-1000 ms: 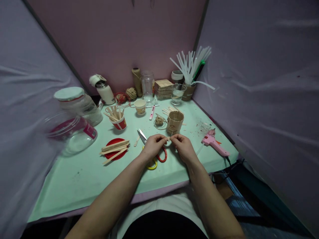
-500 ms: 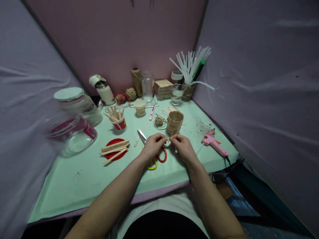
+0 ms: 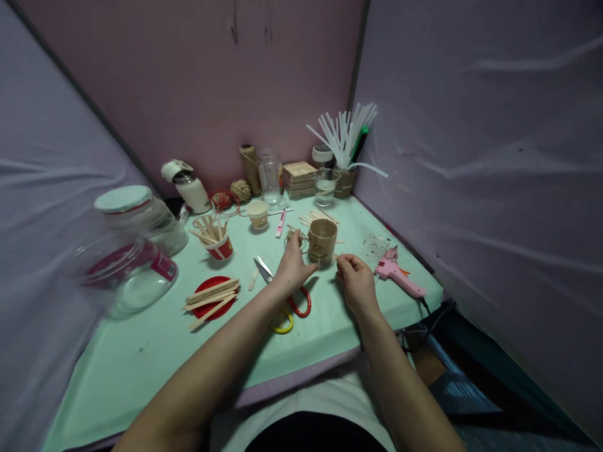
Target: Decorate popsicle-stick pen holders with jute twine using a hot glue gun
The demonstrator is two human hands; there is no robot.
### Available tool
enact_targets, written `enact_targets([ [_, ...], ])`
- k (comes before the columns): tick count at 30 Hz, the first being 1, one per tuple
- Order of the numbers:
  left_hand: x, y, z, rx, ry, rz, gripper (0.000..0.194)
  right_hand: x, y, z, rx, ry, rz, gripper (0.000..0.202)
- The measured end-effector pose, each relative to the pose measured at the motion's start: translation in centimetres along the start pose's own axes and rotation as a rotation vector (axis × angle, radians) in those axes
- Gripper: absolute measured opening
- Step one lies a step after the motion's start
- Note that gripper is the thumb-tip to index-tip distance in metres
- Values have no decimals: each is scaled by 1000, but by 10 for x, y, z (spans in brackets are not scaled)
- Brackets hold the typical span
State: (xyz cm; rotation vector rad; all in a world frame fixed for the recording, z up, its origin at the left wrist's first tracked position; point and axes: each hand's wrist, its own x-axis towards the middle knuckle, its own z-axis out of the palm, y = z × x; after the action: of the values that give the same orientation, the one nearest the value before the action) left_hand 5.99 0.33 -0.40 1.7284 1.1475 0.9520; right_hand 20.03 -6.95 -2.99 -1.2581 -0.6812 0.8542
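A small brown cup (image 3: 323, 242) with a wavy rim, seemingly covered in wooden pieces, stands upright in front of me. My left hand (image 3: 293, 269) is at its left side, thumb and fingers spread apart, with nothing in its grasp; whether it touches the cup I cannot tell. To the right of the cup, my right hand (image 3: 357, 281) pinches a small pale piece of wood (image 3: 335, 257) between thumb and fingertips. Partly behind my left hand lies a small ball of twine (image 3: 293, 236). Scissors (image 3: 301, 302) with red and yellow handles rest open beneath my left wrist.
A pink glue gun (image 3: 399, 276) lies at the right. On the left are a red plate (image 3: 207, 309) bearing wooden sticks, a paper cup (image 3: 221, 249) of sticks and large clear jars (image 3: 148, 282). White glue sticks (image 3: 346, 135) stand at the back right.
My hands have come apart. The left has opened and moved forward to the cup's left side, while the right keeps the small wood piece. The view has shifted slightly.
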Motion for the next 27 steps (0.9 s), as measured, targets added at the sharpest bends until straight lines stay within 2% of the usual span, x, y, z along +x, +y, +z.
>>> enact_targets([
  [4,18,-7,17,-87,-38,18,109,2,-3,1,-26,23,-33,33],
  [8,13,-8,19,-98,-42,-14,105,-5,-13,1,-82,19,-99,30],
  [11,-6,3,11,-53,84,-21,83,-11,-24,-4,-125,19,-153,26],
  [13,-21,15,4,-40,149,-18,54,-14,-30,-10,-228,13,-288,21],
  [14,-28,21,1,-77,108,-65,35,-15,-33,-13,-311,1,-413,19],
  [15,-35,27,-2,-162,16,-155,18,-17,-34,-17,-409,-21,-566,16],
  [16,-40,32,-5,-279,-92,-276,16,-18,-35,-20,-511,-53,-731,14],
  [18,-45,40,-9,-516,-257,-496,26,-19,-37,-27,-673,-133,-1018,10],
  [20,-47,45,-12,-665,-333,-606,31,-21,-38,-32,-775,-208,-1208,13],
  [23,-48,48,-14,-711,-381,-651,33,-24,-39,-37,-850,-284,-1348,18],
  [27,-49,45,-13,-669,-414,-625,35,-25,-38,-38,-866,-324,-1405,22],
])
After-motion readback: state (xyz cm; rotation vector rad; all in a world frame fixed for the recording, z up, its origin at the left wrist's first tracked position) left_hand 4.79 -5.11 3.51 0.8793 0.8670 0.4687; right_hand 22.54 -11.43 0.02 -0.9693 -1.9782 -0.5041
